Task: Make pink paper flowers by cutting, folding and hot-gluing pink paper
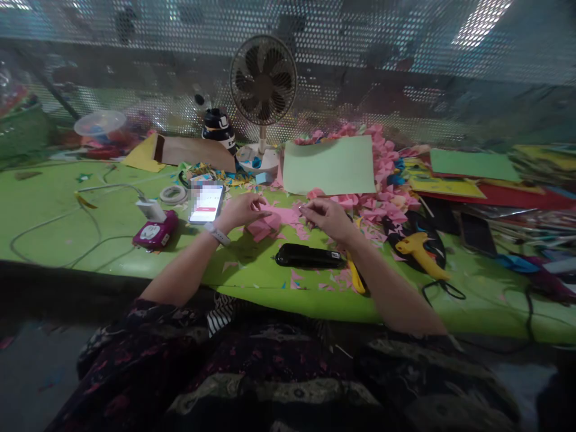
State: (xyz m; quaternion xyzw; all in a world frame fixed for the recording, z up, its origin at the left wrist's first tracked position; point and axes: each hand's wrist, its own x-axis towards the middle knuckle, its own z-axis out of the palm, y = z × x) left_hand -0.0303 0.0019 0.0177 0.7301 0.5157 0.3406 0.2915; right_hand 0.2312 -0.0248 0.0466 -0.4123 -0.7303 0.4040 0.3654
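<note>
Hands, left and right, flank pink paper; cannot tell whether either grasps.

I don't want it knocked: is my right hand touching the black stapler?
Apart. The head view shows green tabletop between your right hand and the black stapler.

Folded pink paper pieces: loosely heaped, overlapping, on the green desk beside the left fingers.
Pale pink paper: flat, ragged-edged, between left and right fingers.
</note>
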